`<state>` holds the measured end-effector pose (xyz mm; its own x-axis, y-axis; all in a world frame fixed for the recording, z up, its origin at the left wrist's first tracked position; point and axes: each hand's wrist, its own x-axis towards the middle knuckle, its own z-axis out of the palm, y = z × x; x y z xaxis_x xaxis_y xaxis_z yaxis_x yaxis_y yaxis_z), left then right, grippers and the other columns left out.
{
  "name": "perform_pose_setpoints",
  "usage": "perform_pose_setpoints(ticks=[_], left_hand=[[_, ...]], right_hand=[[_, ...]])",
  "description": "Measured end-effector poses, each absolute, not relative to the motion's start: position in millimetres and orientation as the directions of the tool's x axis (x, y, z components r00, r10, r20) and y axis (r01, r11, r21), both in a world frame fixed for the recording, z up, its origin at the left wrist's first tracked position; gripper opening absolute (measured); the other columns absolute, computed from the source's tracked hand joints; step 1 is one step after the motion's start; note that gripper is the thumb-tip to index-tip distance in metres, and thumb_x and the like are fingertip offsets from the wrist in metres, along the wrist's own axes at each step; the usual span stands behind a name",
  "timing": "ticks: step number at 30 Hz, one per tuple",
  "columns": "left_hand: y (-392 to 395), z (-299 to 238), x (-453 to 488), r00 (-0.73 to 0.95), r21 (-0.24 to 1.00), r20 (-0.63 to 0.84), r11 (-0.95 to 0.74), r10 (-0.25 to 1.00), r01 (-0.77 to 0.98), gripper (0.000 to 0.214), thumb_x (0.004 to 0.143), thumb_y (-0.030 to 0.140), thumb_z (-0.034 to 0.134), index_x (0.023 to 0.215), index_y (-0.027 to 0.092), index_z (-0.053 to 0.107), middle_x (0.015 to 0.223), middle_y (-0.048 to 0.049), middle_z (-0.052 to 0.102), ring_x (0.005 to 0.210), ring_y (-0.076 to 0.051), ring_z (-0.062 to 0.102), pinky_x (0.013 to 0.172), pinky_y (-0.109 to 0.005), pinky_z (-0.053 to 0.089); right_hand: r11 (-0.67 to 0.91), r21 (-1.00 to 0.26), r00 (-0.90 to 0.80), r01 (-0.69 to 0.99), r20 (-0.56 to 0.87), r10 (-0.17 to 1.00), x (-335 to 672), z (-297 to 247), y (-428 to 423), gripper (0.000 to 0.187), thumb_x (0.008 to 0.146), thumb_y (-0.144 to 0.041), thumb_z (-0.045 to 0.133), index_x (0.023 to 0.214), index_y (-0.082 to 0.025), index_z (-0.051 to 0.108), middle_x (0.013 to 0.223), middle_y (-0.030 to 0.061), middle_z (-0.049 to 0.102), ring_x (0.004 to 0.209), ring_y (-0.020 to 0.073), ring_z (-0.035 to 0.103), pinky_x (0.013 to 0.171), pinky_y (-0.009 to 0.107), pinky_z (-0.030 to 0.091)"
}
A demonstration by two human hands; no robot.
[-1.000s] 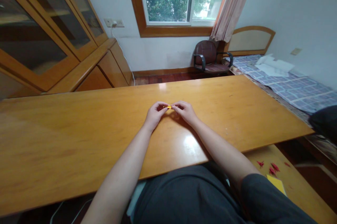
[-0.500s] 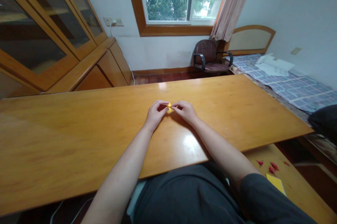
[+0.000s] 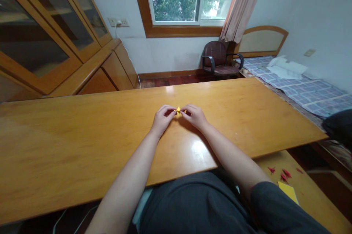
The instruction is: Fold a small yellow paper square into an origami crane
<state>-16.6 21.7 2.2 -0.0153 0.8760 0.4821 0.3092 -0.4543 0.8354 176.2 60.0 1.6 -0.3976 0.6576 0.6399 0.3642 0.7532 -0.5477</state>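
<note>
A small folded piece of yellow paper [image 3: 178, 110] is pinched between my two hands over the middle of the long wooden table [image 3: 82, 131]. My left hand [image 3: 162, 118] grips it from the left with fingertips closed. From the right, my right hand [image 3: 194, 115] pinches the same piece. Most of the paper is hidden by my fingers; only a small point sticks up between them.
A lower wooden surface at the right holds several small red folded paper pieces [image 3: 283, 174] and a yellow sheet [image 3: 287, 191]. A dark office chair [image 3: 218, 60] stands under the window. A bed [image 3: 302, 87] runs along the right wall, glass-door cabinets [image 3: 49, 36] along the left.
The yellow paper showed as a flat strip between my fingertips a second ago; now a small point of it stands up. My hands have stayed in the same place.
</note>
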Motion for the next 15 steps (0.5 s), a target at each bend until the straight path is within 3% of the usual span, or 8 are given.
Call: perform_pose_setpoints(ticks=[15], left_hand=[[16.1,9.4,-14.7,0.023,0.731,0.542,-0.485,0.84,0.481,0.01,0.087,0.027,0.067,0.09,0.019,0.072,0.086,-0.0036,0.07,0.08,-0.016,0.066,0.076,-0.027,0.053]], right_hand=[[0.803,-0.389,-0.45,0.451,0.677,0.582,178.6,2.0,60.2,0.015,0.094,-0.026,0.058,0.093,-0.021,0.073,0.086,0.0052,0.071,0.069,0.0123,0.061,0.068,0.023,0.047]])
